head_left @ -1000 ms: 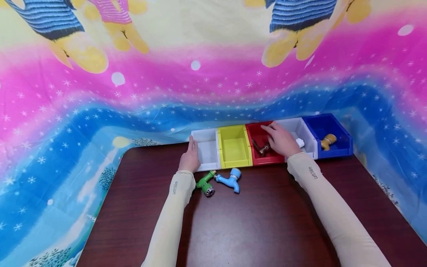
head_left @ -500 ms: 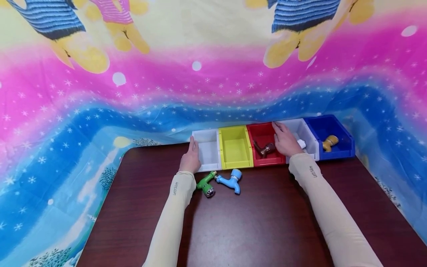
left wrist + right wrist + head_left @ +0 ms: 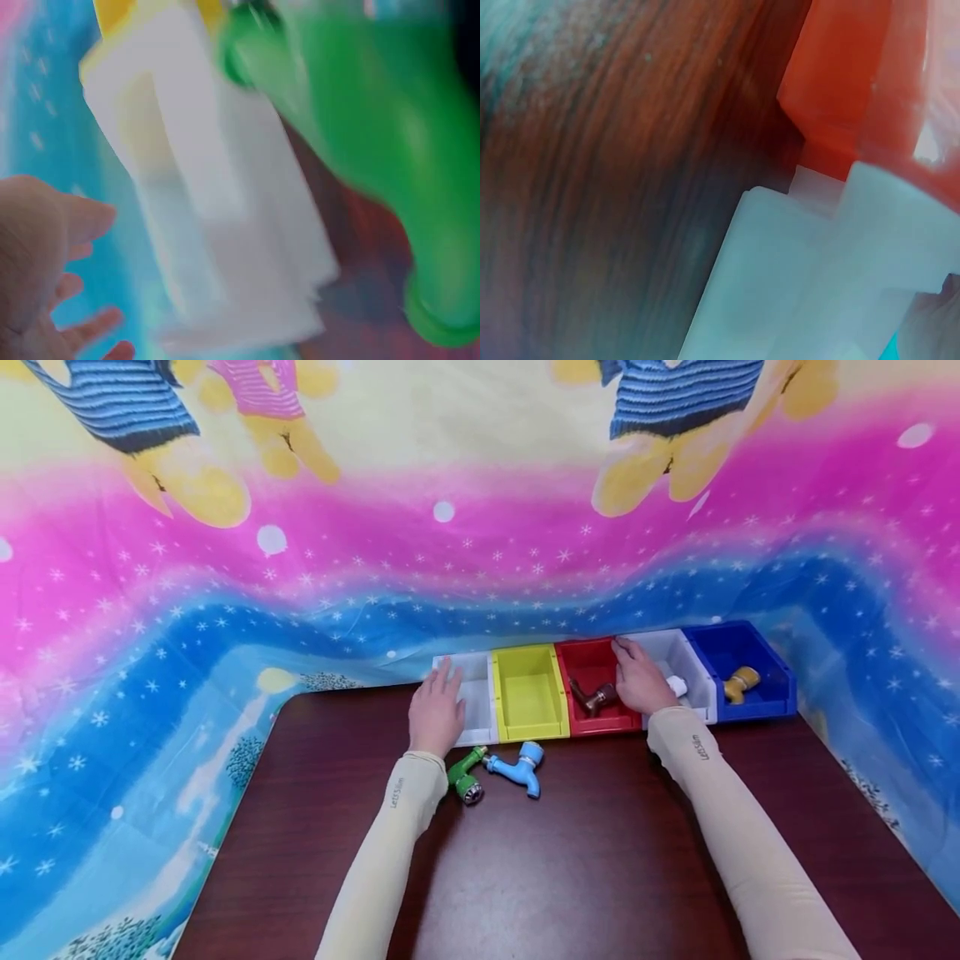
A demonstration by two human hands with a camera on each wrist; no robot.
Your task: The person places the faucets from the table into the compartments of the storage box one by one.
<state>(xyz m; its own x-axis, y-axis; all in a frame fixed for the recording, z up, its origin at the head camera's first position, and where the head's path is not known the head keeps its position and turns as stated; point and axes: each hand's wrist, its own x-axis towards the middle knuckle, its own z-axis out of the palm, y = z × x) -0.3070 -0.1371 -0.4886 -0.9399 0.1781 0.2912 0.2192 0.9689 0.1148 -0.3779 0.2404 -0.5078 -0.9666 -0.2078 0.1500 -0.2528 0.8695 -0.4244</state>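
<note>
The dark wooden table [image 3: 570, 860] carries a row of five plastic bins along its far edge, with broad bare wood in front. Since a moment ago the left hand [image 3: 437, 714], fingers straight and loosely spread, has drifted from the outer wall of the left white bin [image 3: 471, 670] to over its near corner. The right hand [image 3: 643, 681] stays laid with relaxed fingers along the wall between the red bin [image 3: 592, 653] and the right white bin [image 3: 678, 652]. The brown metal tap [image 3: 592, 697] lies in the red bin, touching that hand; the green plastic tap [image 3: 463, 772] and the blue plastic tap [image 3: 517, 766] lie just before the bins
</note>
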